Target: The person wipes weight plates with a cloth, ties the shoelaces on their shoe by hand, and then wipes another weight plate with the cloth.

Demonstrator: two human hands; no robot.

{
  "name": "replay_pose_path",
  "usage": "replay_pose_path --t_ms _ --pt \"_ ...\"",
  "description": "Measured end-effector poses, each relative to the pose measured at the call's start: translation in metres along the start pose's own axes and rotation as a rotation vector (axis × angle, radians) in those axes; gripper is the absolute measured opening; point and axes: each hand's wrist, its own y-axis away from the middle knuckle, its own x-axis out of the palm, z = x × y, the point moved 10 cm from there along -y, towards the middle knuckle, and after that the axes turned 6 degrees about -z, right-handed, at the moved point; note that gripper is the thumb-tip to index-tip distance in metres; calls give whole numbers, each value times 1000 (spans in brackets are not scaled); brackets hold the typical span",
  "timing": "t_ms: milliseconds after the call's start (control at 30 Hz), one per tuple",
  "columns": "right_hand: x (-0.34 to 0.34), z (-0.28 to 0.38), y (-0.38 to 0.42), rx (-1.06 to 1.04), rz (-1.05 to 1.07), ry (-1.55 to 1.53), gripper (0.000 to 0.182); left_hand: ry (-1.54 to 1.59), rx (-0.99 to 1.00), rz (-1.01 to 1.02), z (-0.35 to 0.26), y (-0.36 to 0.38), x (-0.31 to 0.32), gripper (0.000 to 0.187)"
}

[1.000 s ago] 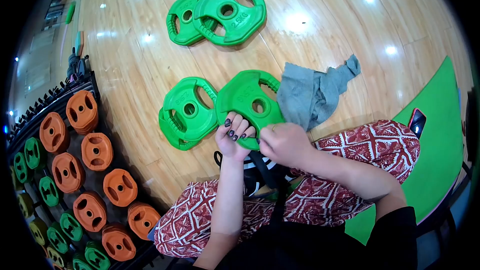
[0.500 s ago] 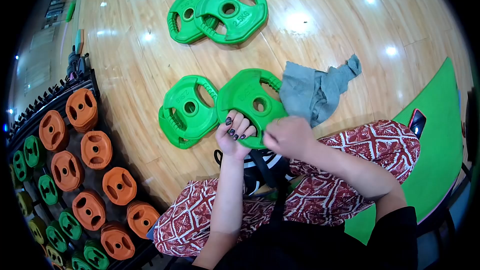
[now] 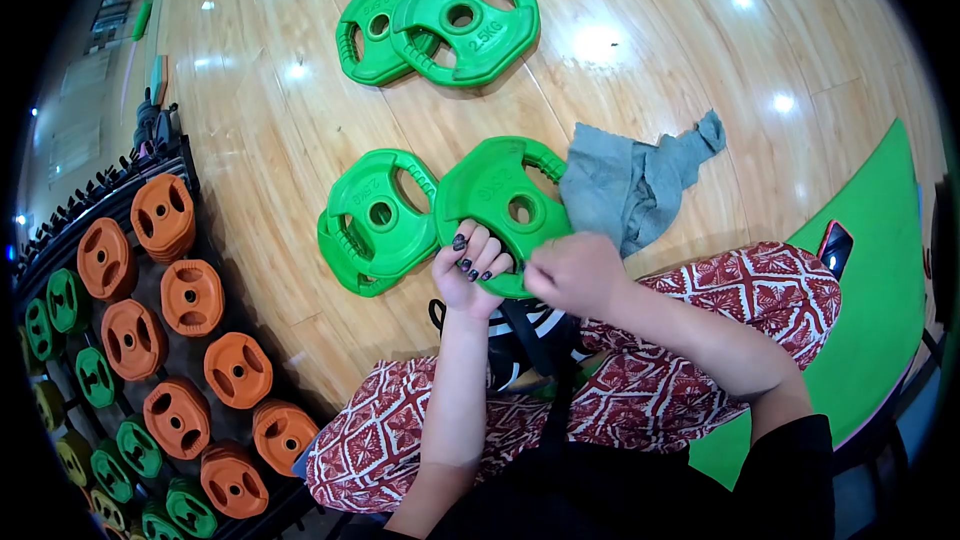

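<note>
My left hand (image 3: 468,272) is turned palm up, its dark-painted nails showing and its fingers curled in with nothing seen in them. It overlaps the lower left edge of a green weight plate (image 3: 475,180) on the floor. Just right of it, my right hand (image 3: 578,275) is closed with its knuckles up, in front of the plate's lower right edge; I cannot tell what its hidden fingertips hold. A grey cloth (image 3: 625,185) lies against the plate's right side. To the left, another green plate (image 3: 350,205) rests on one more like it.
Two overlapping green plates (image 3: 475,55) lie farther out on the wooden floor. A rack of orange and green plates (image 3: 133,340) stands at left. On the right a phone (image 3: 835,248) rests on a green mat (image 3: 870,310). Patterned trouser legs (image 3: 740,290) flank the hands.
My right hand has shifted very slightly near the left fingers. The plates, cloth and phone stay where they were; the view has moved a touch.
</note>
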Motion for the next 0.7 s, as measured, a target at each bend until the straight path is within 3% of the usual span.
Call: replay_pose_path --t_ms 67,133,233,333,367,467,567,600,700 --pt "1 -22 -3 60 13 3 21 5 -1 -8 1 0 0 9" --pt "-14 -53 -9 164 -110 231 23 8 1 -9 1 0 0 10" --pt "-16 -89 -14 344 -29 273 23 10 10 -6 1 1 -1 11" --pt "-7 -50 -7 184 -97 212 25 -5 28 -14 0 1 -1 13" --pt "6 -31 -2 150 29 112 22 -18 42 -28 -1 1 -1 16" --pt "6 4 2 23 51 2 23 13 31 -20 0 -2 5 23" --pt "3 -36 -2 193 68 92 24 48 31 -55 0 -1 0 29" --pt "-8 -50 -6 186 -37 188 23 73 19 -58 1 -1 0 30" --pt "-15 -82 -12 271 -74 271 23 73 19 -73 0 -1 -3 31"
